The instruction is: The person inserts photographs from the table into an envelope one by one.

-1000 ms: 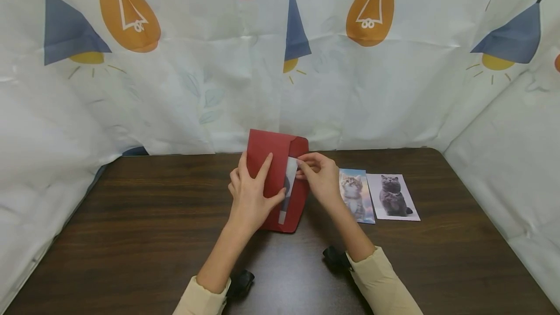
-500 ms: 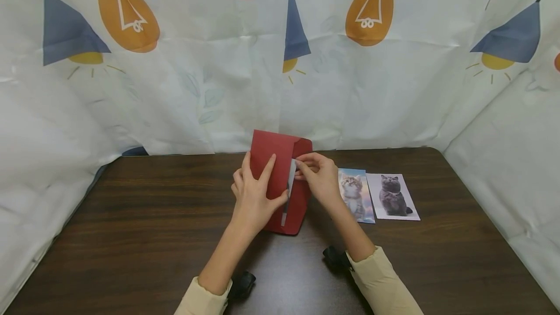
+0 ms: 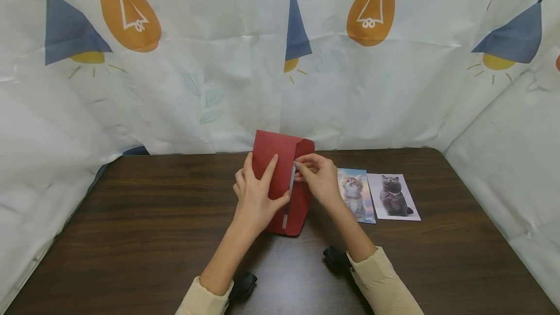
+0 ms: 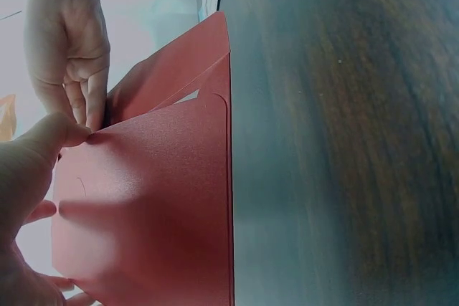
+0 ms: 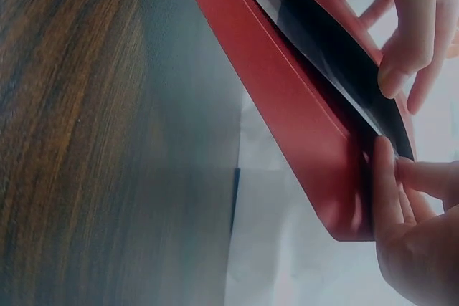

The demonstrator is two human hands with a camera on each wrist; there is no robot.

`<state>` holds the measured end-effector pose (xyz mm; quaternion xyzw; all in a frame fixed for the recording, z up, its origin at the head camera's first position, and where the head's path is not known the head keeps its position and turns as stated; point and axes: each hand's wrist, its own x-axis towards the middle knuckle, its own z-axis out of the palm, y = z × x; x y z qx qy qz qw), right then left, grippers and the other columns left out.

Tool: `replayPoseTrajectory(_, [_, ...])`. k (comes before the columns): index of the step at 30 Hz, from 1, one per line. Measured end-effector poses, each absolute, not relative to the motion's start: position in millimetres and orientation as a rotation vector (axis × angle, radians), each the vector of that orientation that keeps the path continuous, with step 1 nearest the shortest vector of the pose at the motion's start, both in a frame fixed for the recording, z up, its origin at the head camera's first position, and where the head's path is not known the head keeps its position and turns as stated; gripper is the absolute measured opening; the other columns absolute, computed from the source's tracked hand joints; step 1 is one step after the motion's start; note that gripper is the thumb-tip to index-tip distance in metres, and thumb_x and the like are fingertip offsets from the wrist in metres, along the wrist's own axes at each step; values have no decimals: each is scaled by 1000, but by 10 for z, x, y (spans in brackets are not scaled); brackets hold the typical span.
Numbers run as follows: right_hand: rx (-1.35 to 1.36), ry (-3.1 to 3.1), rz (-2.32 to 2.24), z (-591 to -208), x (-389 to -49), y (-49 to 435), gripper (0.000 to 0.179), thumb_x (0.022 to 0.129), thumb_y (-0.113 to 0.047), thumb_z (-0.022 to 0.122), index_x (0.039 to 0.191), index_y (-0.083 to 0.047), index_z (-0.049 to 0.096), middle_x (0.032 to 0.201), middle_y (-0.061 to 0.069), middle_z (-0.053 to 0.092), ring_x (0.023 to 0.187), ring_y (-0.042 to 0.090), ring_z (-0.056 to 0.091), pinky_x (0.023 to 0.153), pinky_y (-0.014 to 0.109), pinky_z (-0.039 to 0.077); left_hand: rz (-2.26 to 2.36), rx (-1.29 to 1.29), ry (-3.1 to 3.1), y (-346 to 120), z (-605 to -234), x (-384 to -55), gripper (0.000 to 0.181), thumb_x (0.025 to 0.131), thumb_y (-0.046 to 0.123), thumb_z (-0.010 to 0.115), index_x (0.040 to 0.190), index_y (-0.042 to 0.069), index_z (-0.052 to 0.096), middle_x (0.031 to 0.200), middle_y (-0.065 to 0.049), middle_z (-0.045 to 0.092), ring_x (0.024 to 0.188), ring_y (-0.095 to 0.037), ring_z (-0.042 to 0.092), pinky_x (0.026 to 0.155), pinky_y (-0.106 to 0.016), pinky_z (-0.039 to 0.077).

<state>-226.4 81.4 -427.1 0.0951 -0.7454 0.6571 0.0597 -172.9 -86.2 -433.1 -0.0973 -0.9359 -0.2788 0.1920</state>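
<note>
A red envelope [image 3: 276,142], its flap folded out to the right, stands tilted up over the table. My left hand [image 3: 255,201] grips it, thumb at the mouth's edge and the other fingers spread over the front and left side. Inside the mouth sits a card [image 5: 308,37] with a dark picture and pale border; only a narrow strip shows in the head view. The thumb and fingertips of my right hand [image 3: 321,179] pinch this card's edge near the mouth's upper end. The flap [image 5: 287,112] lies below the card in the right wrist view.
Right of the envelope, a kitten picture card [image 3: 352,194] and a grey cat picture card [image 3: 392,197] lie side by side on the dark wooden table [image 3: 131,227]. A printed white curtain [image 3: 245,96] hangs along the table's back edge.
The card has slid deeper into the envelope, its visible strip growing thinner. My left hand and the envelope have shifted slightly right, while my right hand stays nearly in place.
</note>
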Motion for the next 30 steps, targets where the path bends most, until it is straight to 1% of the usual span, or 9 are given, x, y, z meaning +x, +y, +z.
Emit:
replayPoseTrajectory(6, [306,-2283,2005,-4277,-2270,804,14,100,3,67,109,12,72,99,30,74,75,25,76,70,32,65,-800,-273,-2617,-868,-4330,-1729,88,82,25,92,159,16,49,165,-32,22,132,-55,36,95,-69,41])
replayPoseTrajectory(13, [299,-2297,2035,-4287,-2279,810,14,100,3,67,109,13,71,98,29,74,71,17,74,69,31,64,-785,-274,-2624,-869,-4324,-1727,88,83,26,91,159,15,48,164,-33,23,131,-55,37,94,-69,41])
replayPoseTrajectory(16, [298,-2306,2045,-4292,-2284,810,14,101,3,67,109,13,72,98,29,74,71,16,74,69,31,64,-789,-272,-2628,-867,-4322,-1726,89,84,26,91,160,14,47,164,-33,23,131,-55,37,94,-69,41])
replayPoseTrajectory(23, [299,-2327,2043,-4285,-2281,812,16,101,2,66,111,12,72,100,29,74,73,19,75,70,31,64,-787,-262,-2636,-870,-4326,-1725,86,84,27,90,159,13,48,164,-33,23,131,-54,37,94,-68,41])
replayPoseTrajectory(30, [311,-2322,2048,-4258,-2264,813,19,101,3,66,115,12,73,105,30,75,79,25,77,73,32,65,-792,-241,-2646,-887,-4335,-1735,87,84,28,90,159,12,48,164,-33,23,132,-54,37,95,-68,41])
